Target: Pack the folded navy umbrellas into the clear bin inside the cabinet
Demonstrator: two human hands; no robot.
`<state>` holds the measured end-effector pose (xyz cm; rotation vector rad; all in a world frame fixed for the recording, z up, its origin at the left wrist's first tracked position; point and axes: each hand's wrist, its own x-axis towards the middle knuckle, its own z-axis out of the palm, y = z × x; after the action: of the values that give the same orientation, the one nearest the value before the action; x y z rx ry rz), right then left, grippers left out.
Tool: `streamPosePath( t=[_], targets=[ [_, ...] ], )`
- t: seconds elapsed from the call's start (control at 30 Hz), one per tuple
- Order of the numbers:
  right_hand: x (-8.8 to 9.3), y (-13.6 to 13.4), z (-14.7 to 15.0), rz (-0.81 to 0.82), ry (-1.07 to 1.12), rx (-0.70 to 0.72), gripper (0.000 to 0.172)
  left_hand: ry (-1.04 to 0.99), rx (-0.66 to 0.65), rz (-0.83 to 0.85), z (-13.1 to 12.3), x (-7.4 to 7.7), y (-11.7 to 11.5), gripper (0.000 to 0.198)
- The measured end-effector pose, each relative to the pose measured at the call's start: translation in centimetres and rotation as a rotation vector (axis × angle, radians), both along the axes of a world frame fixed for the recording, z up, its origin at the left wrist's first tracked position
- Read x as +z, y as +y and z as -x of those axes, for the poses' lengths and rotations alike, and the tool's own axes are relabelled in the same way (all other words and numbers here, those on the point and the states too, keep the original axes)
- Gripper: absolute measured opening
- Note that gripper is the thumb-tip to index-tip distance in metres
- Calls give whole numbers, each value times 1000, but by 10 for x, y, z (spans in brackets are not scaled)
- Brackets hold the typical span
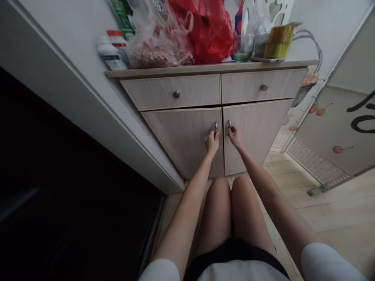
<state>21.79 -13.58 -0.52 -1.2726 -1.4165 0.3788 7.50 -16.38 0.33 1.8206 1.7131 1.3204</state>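
Note:
Two pale wood-grain cabinet doors, the left door (pixel 178 144) and the right door (pixel 254 132), stand closed side by side under a pair of drawers. My left hand (pixel 212 142) grips the small metal knob (pixel 216 126) of the left door. My right hand (pixel 235 136) holds the matching knob (pixel 229 123) on the right door. Only a narrow gap separates my hands. The cabinet's interior is hidden.
Two drawers with round metal knobs sit above the doors. The cabinet top (pixel 211 68) holds a red plastic bag (pixel 209 33), a clear bag, a white pill bottle (pixel 109 52) and a glass (pixel 243 47). A white door frame (pixel 88 105) runs along the left; wood flooring (pixel 316 199) lies right.

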Motion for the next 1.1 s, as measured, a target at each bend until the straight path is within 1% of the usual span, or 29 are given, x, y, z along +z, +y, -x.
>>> streamPosePath(
  t=[0.13,0.27,0.43,0.57,0.63,0.7,0.87,0.93,1.0,1.03,1.1],
  targets=[
    [-8,-40,-14,-92,-51,-21,42,-29,-28,-42,12,-7,-33,19],
    [-11,-88,-33,-127,-86,-53,41,-75,-60,-106,34,-16,-78,20],
    [-13,-144,-60,-150,-88,-132,37,-83,29,-162,67,-24,-133,28],
    [-15,-181,-85,-185,-111,-210,34,-125,74,-215,84,-29,-159,38],
    [-15,-194,-95,-196,-130,-248,32,-129,107,-227,93,-33,-168,40],
    [-14,-203,-103,-194,-143,-271,31,-128,168,-254,105,-39,-176,42],
    [-12,-223,-117,-198,-154,-326,30,-146,419,-328,148,-64,-201,47],
    [-16,-232,-128,-207,-167,-374,29,-162,507,-342,170,-70,-212,46],
    [-22,-240,-142,-199,-181,-443,30,-171,567,-366,192,-73,-223,43],
    [-26,-245,-150,-190,-182,-482,31,-169,587,-381,204,-74,-228,42],
    [-35,-252,-168,-166,-174,-550,32,-148,585,-394,226,-73,-236,38]
  ],
)
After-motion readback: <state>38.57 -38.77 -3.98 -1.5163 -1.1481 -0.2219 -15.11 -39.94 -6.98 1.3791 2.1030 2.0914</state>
